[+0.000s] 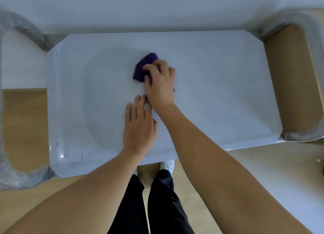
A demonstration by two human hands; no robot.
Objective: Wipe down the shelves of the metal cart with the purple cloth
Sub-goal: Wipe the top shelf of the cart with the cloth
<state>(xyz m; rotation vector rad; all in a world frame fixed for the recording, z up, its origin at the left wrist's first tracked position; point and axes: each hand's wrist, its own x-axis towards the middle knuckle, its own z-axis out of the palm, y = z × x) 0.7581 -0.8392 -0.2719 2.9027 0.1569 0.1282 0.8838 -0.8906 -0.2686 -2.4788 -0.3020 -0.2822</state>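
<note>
The top shelf of the metal cart fills the middle of the head view, pale grey-blue with cut corners. A folded purple cloth lies near the shelf's centre, slightly toward the far side. My right hand grips the cloth from the right, fingers curled over it and covering its near part. My left hand lies flat on the shelf just in front of the right wrist, fingers straight. The lower shelves are hidden under the top one.
Wrapped curved cart handles stand at both ends, the left handle and the right handle. A white wall runs behind the cart. Wooden floor shows at both sides and in front, where my legs and one white shoe stand.
</note>
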